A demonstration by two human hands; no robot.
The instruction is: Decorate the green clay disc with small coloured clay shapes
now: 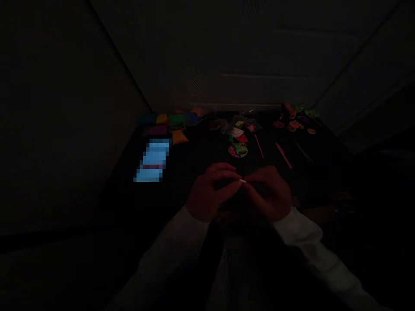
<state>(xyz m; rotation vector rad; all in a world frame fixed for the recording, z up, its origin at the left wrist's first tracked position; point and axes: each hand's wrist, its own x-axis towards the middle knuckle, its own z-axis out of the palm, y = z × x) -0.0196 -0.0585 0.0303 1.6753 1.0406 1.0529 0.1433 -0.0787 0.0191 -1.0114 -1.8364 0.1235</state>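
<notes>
In the head view, pinches a small white slender piece of unclear material between the fingertips of the left hand and the right hand, just below the centre of the frame. Has each grip closed on one end, probably to steady so slight a thing and guide it finely. Holds it near the close side of the dark counter, perhaps for a better look in dim light. Cannot tell whether touching the surface beneath.

Shows a round green disc with pink decoration just beyond the fingers, seemingly within short reach, with clear plastic packets farther back. Right of the disc, shows a thin pink stick-shaped tool, a pink knife-shaped tool and a slim dark tool, lying apart from one another, likely for easy picking up.

In the upper left, shows coloured packets, among them an orange one, grouped toward the back, presumably to free working space. Nearer, shows a glowing pale-blue rectangular panel, blurred beyond reading, perhaps placed for viewing. In the upper right, shows a cluster of small multicoloured shaped pieces, apparently set aside from the hands.
</notes>
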